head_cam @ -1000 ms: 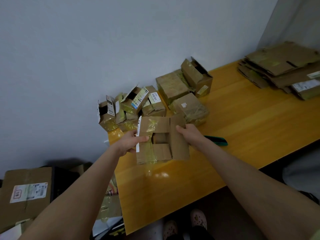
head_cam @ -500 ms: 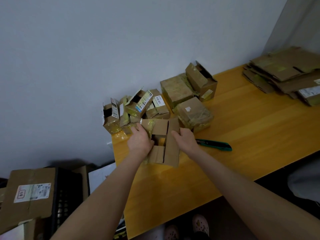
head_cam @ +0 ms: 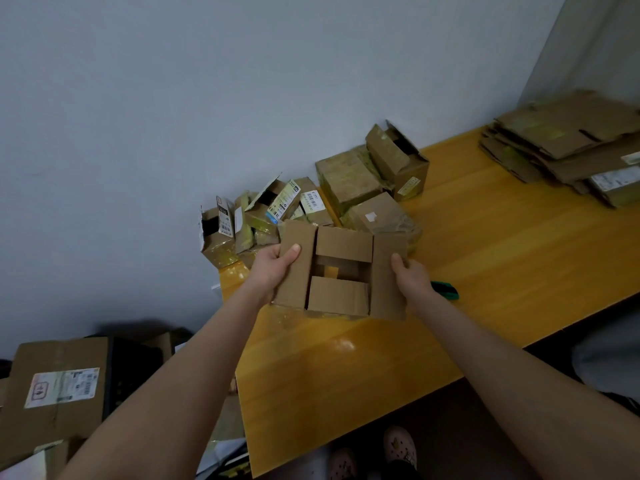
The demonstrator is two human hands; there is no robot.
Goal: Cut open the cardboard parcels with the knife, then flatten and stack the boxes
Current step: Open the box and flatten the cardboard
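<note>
Down at far left, off the tabletop [head_cam: 485,258]: large brown carton [head_cam: 59,382] with a white shipping label. Against the wall at the tabletop's back left corner: cluster of small opened parcels [head_cam: 256,220], flaps up, barcode labels and yellowish tape showing. Next, left grip [head_cam: 273,268] clamped on the left flap of the cardboard box [head_cam: 341,292], thumb on the flap's face, fingers hidden behind it. Held between both grips over the near left part of the tabletop, open end toward the camera, four flaps spread, brown inside visible through the middle gap; contact with the tabletop impossible to tell. Loose clear tape hanging off the lower edge. Behind it: two taped-shut parcels [head_cam: 346,181] touching each other, then one opened parcel [head_cam: 398,157] tilted against them near the wall. Then right grip [head_cam: 412,277] grasping the right flap, thumb on the flap's edge, fingers out of sight behind. Just right of that wrist: green knife [head_cam: 448,292] flat on the tabletop, partly hidden by the wrist. Far right, back of the tabletop: stack of flattened boxes [head_cam: 568,147], well apart from everything else. Bottom edge: light shoes [head_cam: 398,448] on the floor by the tabletop's near edge.
</note>
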